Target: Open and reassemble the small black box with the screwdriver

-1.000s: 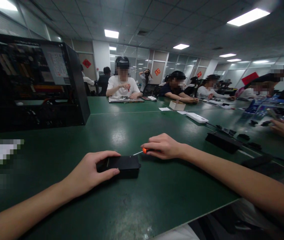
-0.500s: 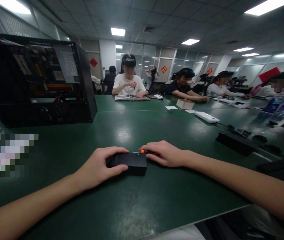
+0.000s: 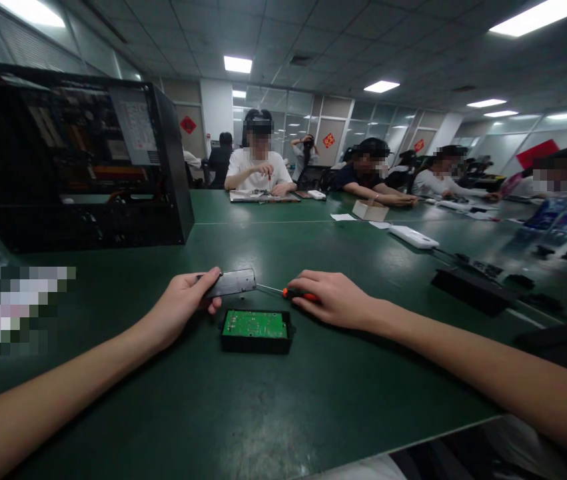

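Dark cover (image 3: pixel 236 283) is being pinched between thumb and fingers of left hand (image 3: pixel 183 303), screwdriver (image 3: pixel 286 293) is being gripped by right hand (image 3: pixel 330 298), open black box (image 3: pixel 258 344) is being supported by table (image 3: pixel 248 400) near left fingertips

We see bright green on the circuit board (image 3: pixel 256 324), black on its case (image 3: pixel 256 344) and dark green on the table (image 3: pixel 243 413). Our screwdriver (image 3: pixel 287 293) is orange, black and silvery, and the lid's (image 3: pixel 237 283) visible face grey.
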`<state>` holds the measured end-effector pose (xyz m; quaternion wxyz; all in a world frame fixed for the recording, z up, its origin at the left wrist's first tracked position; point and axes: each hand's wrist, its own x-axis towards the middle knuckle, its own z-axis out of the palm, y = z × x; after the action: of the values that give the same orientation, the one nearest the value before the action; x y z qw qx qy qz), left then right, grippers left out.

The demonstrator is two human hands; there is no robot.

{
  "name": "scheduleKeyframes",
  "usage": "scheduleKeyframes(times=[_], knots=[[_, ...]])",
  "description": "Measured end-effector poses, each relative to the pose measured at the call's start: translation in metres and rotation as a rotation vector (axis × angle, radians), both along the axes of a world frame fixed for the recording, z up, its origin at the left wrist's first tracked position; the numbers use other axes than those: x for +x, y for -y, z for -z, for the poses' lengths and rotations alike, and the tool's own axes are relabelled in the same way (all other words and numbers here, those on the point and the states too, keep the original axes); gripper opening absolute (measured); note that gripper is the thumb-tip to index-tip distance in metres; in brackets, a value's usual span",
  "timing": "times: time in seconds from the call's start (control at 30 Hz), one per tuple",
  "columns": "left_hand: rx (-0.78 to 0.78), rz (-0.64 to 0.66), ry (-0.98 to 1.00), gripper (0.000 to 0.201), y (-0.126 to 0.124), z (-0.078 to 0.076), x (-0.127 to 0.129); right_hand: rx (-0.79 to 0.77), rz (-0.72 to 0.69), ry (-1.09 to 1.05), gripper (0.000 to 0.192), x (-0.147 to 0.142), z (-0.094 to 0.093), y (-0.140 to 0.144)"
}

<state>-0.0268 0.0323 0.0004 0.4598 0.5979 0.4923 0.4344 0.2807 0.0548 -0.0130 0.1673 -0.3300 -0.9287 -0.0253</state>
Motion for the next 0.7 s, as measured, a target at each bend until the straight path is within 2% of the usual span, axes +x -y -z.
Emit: scheduleKeyframes(times=[0.1, 0.17, 0.23, 0.33, 0.43, 0.5, 0.57, 0.63, 0.7], knots=[[-0.038, 0.034, 0.087, 0.035, 0.002, -0.002, 0.004, -0.031, -0.139, -0.159, 0.042, -0.01, -0.006, 0.011], [-0.038, 0.066, 0.106, 0.032, 0.006, -0.002, 0.006, -0.1, -0.234, -0.278, 0.059, -0.021, -0.008, 0.022], [-0.02, 0.107, 0.087, 0.031, 0.008, -0.002, 0.009, -0.143, -0.244, -0.311, 0.072, -0.034, -0.007, 0.035], [-0.002, 0.143, 0.046, 0.03, 0.01, -0.001, 0.01, -0.156, -0.219, -0.273, 0.062, -0.051, -0.006, 0.052], [0.004, 0.136, 0.018, 0.032, 0.01, -0.001, 0.01, -0.232, -0.248, -0.339, 0.051, -0.054, -0.011, 0.056], [0.006, 0.124, 0.006, 0.033, 0.01, -0.002, 0.011, -0.315, -0.219, -0.44, 0.045, -0.044, -0.022, 0.049], [0.007, 0.114, -0.02, 0.034, 0.01, -0.004, 0.011, -0.338, -0.122, -0.565, 0.04, -0.023, -0.036, 0.031], [0.012, 0.115, -0.076, 0.034, 0.012, -0.006, 0.012, -0.235, 0.034, -0.659, 0.04, 0.009, -0.051, 0.005], [0.026, 0.154, -0.159, 0.033, 0.014, -0.009, 0.013, -0.007, 0.245, -0.621, 0.043, 0.052, -0.061, -0.026]])
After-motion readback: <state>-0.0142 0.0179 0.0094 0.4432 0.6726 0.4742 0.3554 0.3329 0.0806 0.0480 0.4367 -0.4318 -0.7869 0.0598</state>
